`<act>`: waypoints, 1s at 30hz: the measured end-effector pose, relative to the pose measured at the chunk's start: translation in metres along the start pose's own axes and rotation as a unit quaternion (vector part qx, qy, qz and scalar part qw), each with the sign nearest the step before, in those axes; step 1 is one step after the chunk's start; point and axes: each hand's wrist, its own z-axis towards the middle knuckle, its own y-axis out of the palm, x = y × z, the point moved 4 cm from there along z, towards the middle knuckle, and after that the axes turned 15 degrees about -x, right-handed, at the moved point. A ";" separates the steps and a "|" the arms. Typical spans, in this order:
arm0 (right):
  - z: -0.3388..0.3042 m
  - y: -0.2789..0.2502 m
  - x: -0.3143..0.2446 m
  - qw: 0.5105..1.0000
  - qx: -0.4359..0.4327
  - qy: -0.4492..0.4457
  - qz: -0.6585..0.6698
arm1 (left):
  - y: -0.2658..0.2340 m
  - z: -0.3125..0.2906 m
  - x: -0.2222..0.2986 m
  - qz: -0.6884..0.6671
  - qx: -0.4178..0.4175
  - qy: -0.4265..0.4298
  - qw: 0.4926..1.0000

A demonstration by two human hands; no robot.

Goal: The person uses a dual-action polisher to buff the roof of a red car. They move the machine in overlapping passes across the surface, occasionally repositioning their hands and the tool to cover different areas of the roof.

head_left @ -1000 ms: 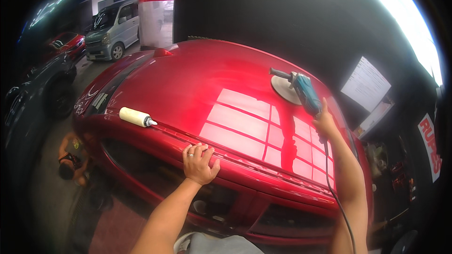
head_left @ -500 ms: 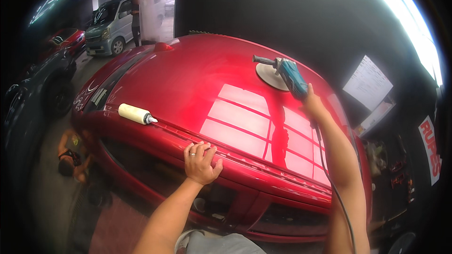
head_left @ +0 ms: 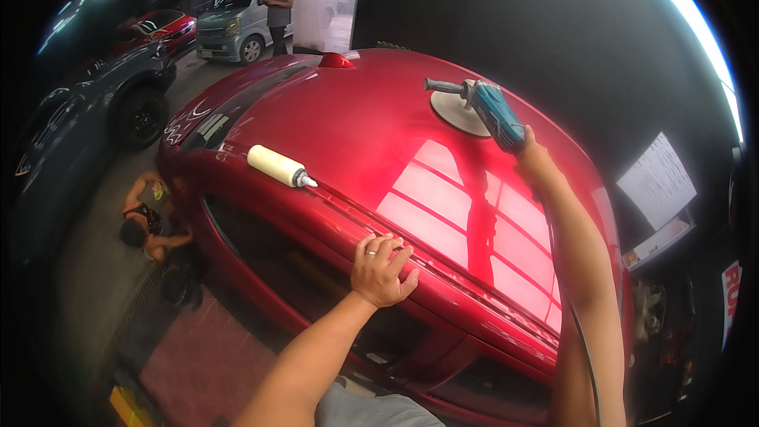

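In front of me is the glossy red roof (head_left: 340, 122) of a car. My right hand (head_left: 533, 152) is closed round the back end of a teal polisher (head_left: 498, 117), arm stretched far across the roof. Its wide pale pad (head_left: 455, 116) lies against the paint toward the far side, and the side handle points left with no hand on it. My left hand (head_left: 383, 270) rests on the near roof edge, fingers spread, a ring on one finger. To its upper left, a cream bottle (head_left: 275, 165) with a white nozzle lies on its side along the roof rail.
The polisher's cord (head_left: 583, 340) hangs along my right arm. Low at the left, another person (head_left: 146, 221) crouches beside the car with a yellow cloth. Farther back stand a dark vehicle (head_left: 95, 103), a silver van (head_left: 237, 20) and a standing person (head_left: 278, 12).
My view has turned left, so the car appears farther right. Against the roof, the polisher has shifted left, still in my right hand. My left hand stays on the roof edge.
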 end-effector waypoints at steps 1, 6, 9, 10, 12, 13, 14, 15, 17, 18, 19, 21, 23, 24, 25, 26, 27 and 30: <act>0.004 0.003 0.000 1.000 0.004 -0.003 -0.007 | 0.000 0.000 0.000 -0.002 0.001 -0.001 1.000; 0.010 0.007 0.027 0.999 0.023 -0.033 -0.020 | 0.000 0.000 0.001 -0.007 0.004 -0.003 1.000; 0.010 0.009 0.056 0.998 0.035 -0.028 -0.035 | -0.003 0.001 0.002 -0.005 0.002 -0.004 1.000; 0.011 0.009 0.071 0.999 0.033 -0.030 -0.023 | -0.003 0.002 0.004 -0.006 0.001 -0.002 1.000; 0.004 0.011 0.089 0.999 0.037 -0.033 -0.023 | -0.004 0.001 0.002 -0.001 0.001 -0.004 1.000; 0.000 0.010 0.098 0.998 0.040 -0.033 -0.023 | -0.004 0.000 0.002 0.000 0.001 -0.004 1.000; -0.002 0.009 0.111 0.999 0.037 -0.026 -0.005 | -0.003 0.000 0.002 -0.001 -0.001 -0.004 1.000; -0.006 0.009 0.124 0.999 0.035 -0.015 0.000 | -0.003 0.000 0.002 -0.002 -0.002 -0.003 1.000; -0.021 0.007 0.141 0.999 0.032 0.005 0.012 | -0.003 0.000 0.002 -0.002 -0.002 -0.002 1.000; -0.022 0.008 0.164 0.999 0.053 0.010 0.003 | -0.003 0.001 0.004 -0.003 -0.002 0.001 1.000; -0.029 0.009 0.174 0.998 0.051 0.022 0.012 | -0.002 0.001 0.005 -0.003 -0.003 0.002 1.000; -0.044 0.010 0.196 0.998 0.049 0.040 0.022 | -0.002 0.000 0.002 0.012 -0.006 -0.001 1.000; -0.063 0.008 0.224 0.996 0.056 0.060 0.021 | 0.000 0.002 0.004 0.004 0.003 0.007 1.000; -0.072 0.011 0.241 0.996 0.062 0.064 0.014 | -0.001 0.004 0.005 0.005 0.000 0.009 1.000; -0.082 0.010 0.258 0.996 0.066 0.067 0.008 | -0.002 0.005 0.005 0.008 -0.003 0.009 1.000; -0.091 0.009 0.254 0.995 0.051 0.079 0.034 | -0.004 0.004 0.002 0.015 -0.002 0.007 1.000; -0.101 0.007 0.253 0.994 0.043 0.089 0.052 | -0.004 0.003 0.001 0.023 -0.002 0.005 1.000; -0.122 0.005 0.259 0.990 0.030 0.109 0.090 | -0.001 0.002 0.001 0.028 0.002 0.010 1.000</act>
